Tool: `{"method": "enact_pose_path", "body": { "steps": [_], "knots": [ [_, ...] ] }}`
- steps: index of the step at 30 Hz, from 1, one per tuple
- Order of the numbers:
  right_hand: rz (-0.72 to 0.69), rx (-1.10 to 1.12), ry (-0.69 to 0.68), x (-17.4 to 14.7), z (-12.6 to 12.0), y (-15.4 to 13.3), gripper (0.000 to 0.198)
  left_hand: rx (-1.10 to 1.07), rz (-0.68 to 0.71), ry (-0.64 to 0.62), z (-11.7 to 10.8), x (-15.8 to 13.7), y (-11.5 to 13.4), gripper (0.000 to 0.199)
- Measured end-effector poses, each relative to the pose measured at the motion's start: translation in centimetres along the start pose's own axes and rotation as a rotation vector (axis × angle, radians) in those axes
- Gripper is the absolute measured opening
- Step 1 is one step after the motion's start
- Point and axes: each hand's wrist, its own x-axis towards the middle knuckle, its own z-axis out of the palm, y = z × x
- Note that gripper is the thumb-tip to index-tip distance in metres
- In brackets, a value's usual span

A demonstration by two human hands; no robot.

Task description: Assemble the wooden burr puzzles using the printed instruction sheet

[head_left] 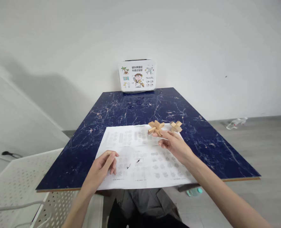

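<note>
My right hand (172, 144) pinches a wooden interlocking puzzle (156, 128) between thumb and fingers, at the far edge of a large printed sheet (128, 145). The puzzle is light wood, with bars sticking out in several directions. Just right of it, a second, smaller wooden puzzle (176, 126) of crossed blocks lies by the sheet's far right corner. My left hand (104, 163) rests on the sheet's left part, its fingers loosely curled with nothing visible in them. Small printed diagrams and two dark marks show on the paper; the right forearm covers part of its right side.
The blue marbled table (140, 107) reaches back to a white wall. Against that wall stands a white case (137, 76) with travel cartoons. At left is a white perforated rack (36, 171) with a cable. Plastic bottles (236, 123) lie on the grey floor.
</note>
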Motion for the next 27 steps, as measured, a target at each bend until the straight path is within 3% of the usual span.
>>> {"method": "enact_pose_path", "body": {
  "steps": [7,12,16,19,24,27],
  "knots": [
    [-0.043,0.229,0.162,0.8,-0.9,1.4,0.030,0.089,0.007,-0.010,0.2,0.1,-0.2,0.035],
    [-0.001,0.186,0.129,-0.2,-0.4,0.9,0.029,0.093,0.025,-0.004,-0.1,0.0,-0.6,0.036],
    [-0.008,-0.025,0.035,-3.0,-0.3,0.9,0.032,0.105,0.030,0.014,-0.1,-0.1,-0.5,0.036],
    [-0.111,-0.287,-0.071,-4.8,-0.5,1.5,0.036,0.108,0.039,0.028,0.0,-0.2,-0.4,0.035],
    [-0.221,-0.653,-0.084,-6.3,-0.9,2.6,0.033,0.119,0.040,0.047,-0.1,-0.1,-0.7,0.036],
    [-0.242,-0.727,-0.082,-6.5,-0.8,2.7,0.032,0.121,0.053,0.057,-0.2,0.0,-1.1,0.039]
  ]
}}
